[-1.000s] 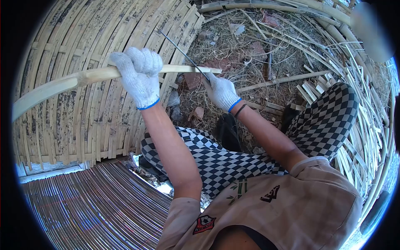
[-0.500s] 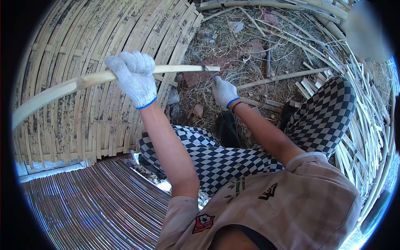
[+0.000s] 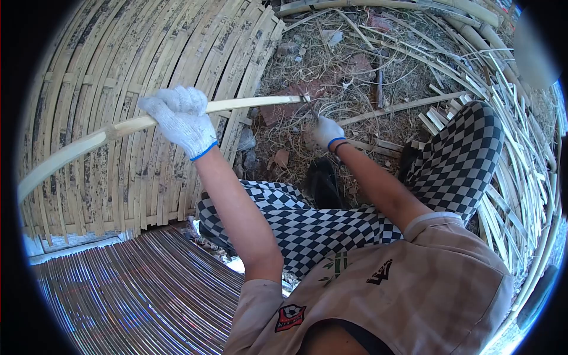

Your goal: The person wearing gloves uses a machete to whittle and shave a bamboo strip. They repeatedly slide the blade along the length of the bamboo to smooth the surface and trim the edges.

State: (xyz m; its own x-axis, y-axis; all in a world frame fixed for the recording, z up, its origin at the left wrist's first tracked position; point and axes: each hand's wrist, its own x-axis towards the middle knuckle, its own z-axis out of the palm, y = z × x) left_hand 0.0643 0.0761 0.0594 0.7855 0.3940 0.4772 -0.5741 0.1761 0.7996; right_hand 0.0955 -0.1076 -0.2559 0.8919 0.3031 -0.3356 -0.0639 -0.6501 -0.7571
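My left hand [image 3: 182,118], in a white knit glove with a blue cuff, is closed around a long pale bamboo strip [image 3: 251,102]. The strip curves down to the left edge of the view, with a node left of the fist. At its right end, the thin dark blade of a knife [image 3: 307,100] meets the tip. My gloved right hand [image 3: 328,132] grips the handle side of the knife, just below that tip. The handle itself is hidden in the fingers.
A woven bamboo panel [image 3: 124,65] stands at the left, with a ribbed dark mat [image 3: 136,284] below it. Shavings and brick pieces [image 3: 281,158] litter the ground. Split bamboo strips [image 3: 503,213] pile up at the right, beside my checkered trouser leg [image 3: 461,160].
My left hand has shifted slightly left, carrying the bamboo strip along. My right hand has moved a little right and down, and the knife remains at the strip's end.
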